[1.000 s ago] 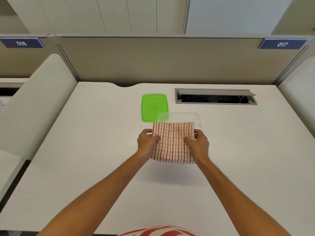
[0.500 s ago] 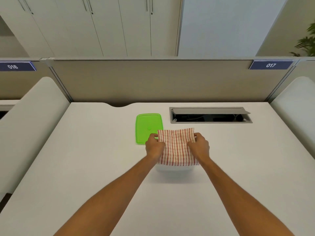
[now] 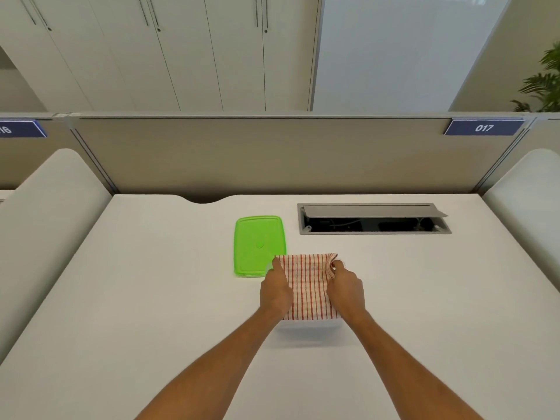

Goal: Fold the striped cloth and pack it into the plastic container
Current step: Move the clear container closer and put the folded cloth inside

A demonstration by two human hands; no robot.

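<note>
The folded red-and-white striped cloth lies over the clear plastic container, of which only the near rim shows below the cloth. My left hand grips the cloth's left edge and my right hand grips its right edge, bunching the far right corner. Most of the container is hidden under the cloth and my hands.
A green lid lies flat on the white desk, just left of the cloth. An open grey cable tray is set into the desk behind. A beige partition closes the far edge; white side panels flank the desk.
Both hands carried the cloth away from me and onto the container, which now sits beneath it. The cloth looks narrower, its sides drawn in.
</note>
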